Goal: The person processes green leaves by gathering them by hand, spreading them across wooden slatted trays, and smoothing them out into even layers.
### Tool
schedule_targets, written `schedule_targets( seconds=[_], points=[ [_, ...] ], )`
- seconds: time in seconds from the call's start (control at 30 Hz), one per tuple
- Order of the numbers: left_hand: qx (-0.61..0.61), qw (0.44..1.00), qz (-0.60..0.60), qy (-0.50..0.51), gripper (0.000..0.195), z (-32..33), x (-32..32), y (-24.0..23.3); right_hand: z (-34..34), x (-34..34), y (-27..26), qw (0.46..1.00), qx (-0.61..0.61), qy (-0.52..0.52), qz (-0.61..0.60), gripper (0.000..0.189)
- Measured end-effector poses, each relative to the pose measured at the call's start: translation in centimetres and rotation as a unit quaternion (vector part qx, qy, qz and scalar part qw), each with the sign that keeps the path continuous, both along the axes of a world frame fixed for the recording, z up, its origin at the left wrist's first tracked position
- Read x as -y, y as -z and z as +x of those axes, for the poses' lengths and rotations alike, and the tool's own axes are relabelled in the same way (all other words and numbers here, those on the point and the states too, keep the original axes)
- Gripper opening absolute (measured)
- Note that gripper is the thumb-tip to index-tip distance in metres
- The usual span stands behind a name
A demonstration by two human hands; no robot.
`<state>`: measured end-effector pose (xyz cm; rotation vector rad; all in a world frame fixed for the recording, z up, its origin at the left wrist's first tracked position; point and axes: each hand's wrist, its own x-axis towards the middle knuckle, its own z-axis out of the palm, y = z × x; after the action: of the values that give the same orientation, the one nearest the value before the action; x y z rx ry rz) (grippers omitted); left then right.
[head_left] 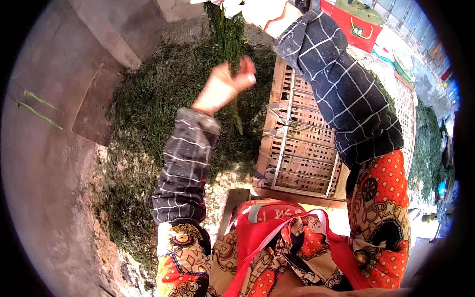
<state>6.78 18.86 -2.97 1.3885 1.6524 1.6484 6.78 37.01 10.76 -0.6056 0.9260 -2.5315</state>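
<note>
At the top edge, my right hand, washed out by bright light and partly cut off, grips a hanging bunch of long dark green plant strands. My left hand is blurred at the bunch's lower part, thumb pointing right. Its fingers curve around or beside the strands; whether they press on them I cannot tell. A few strand ends hang below this hand. Underneath both hands spreads a large heap of the same dark green strands.
Right of the heap lies a woven slatted tray with a metal wire rack on it. A flat brown board leans at the heap's left. Loose green strands lie farther left. A red bag stands at upper right.
</note>
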Motion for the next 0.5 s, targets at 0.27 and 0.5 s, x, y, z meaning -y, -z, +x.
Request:
schedule_targets(
  seconds=[0.27,0.5],
  points=[
    [-0.179,0.916,-0.359,0.020,0.020,4.6,-0.1,-2.0,6.9,-3.6,3.2,0.871,-0.102,0.325,0.355,0.025],
    [-0.401,0.880,-0.103,-0.231,0.026,0.6,-3.6,-3.4,13.3,-2.3,15.1,0.951,0.066,0.254,0.163,0.023]
  ],
)
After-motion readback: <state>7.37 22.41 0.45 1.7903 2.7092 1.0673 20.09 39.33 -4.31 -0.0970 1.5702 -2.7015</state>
